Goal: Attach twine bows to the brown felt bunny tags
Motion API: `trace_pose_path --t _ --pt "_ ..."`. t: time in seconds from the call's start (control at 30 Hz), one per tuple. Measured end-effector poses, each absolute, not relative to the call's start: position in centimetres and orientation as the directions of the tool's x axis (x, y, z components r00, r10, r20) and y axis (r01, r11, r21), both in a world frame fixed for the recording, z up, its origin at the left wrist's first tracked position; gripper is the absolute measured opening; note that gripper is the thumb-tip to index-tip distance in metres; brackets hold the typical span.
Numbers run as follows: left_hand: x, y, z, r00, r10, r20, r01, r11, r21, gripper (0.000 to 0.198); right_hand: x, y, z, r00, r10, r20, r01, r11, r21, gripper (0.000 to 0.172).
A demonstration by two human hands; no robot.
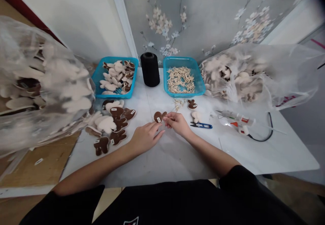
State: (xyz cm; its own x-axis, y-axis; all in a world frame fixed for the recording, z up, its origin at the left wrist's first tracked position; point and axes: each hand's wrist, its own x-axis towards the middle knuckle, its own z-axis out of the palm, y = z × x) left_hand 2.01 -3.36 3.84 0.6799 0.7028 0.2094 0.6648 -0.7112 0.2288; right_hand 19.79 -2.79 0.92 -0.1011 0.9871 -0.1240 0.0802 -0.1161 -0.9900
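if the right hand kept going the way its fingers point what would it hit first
The brown rabbit-shaped cutout with the white tag. The right hand's fingertips already seem to be on it, though depth is hard to judge from this view.

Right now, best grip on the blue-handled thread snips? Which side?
Pinch the thread snips by the blue handle, from above, coming from the near right. They lie flat with the dark blades pointing left toward the right hand, and a cream padded piece sits just behind them.
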Motion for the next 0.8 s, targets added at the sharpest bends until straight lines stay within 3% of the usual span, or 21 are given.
trace_pose_path --t 0.13,0.2,0.27,0.37,0.43,0.5,0.57,0.8 --pt "2.0 -3.5 2.5 0.679 0.712 0.177 0.690 -0.702 0.177 0.032 19.5 -2.9 1.7 -0.100 0.981 -0.164 -0.176 -0.180 -0.968 0.030" --pt "1.9 -3.1 2.0 0.688 0.711 0.148 0.689 -0.703 0.176 0.030 19.9 -3.1 2.1 -0.142 0.974 -0.177 -0.221 -0.206 -0.953 0.030" --pt "1.6 -2.3 2.0 0.717 0.686 0.119 0.647 -0.720 0.251 0.029 20.6 -3.5 2.5 -0.227 0.955 -0.193 -0.214 -0.242 -0.946 0.028" --pt "1.3 -0.6 2.5 0.772 0.635 0.040 0.520 -0.666 0.536 0.029 22.2 -3.8 2.8 -0.429 0.869 -0.246 -0.060 -0.299 -0.952 0.022" --pt "1.4 0.3 2.8 0.775 0.629 -0.063 0.452 -0.483 0.750 0.033 23.2 -3.9 2.7 -0.511 0.811 -0.286 0.093 -0.279 -0.956 0.018" --pt "1.7 0.8 2.8 0.778 0.608 -0.154 0.393 -0.281 0.876 0.033 23.7 -3.7 2.3 -0.511 0.806 -0.298 0.211 -0.218 -0.953 0.014" --pt "2.2 0.7 2.3 0.796 0.582 -0.166 0.347 -0.213 0.913 0.027 23.9 -3.5 1.7 -0.491 0.825 -0.281 0.285 -0.153 -0.946 0.013" --pt "2.7 -0.2 1.1 0.761 0.646 -0.057 0.375 -0.367 0.852 0.030 22.9 -2.8 1.2 -0.516 0.836 -0.186 0.484 0.105 -0.869 0.021"
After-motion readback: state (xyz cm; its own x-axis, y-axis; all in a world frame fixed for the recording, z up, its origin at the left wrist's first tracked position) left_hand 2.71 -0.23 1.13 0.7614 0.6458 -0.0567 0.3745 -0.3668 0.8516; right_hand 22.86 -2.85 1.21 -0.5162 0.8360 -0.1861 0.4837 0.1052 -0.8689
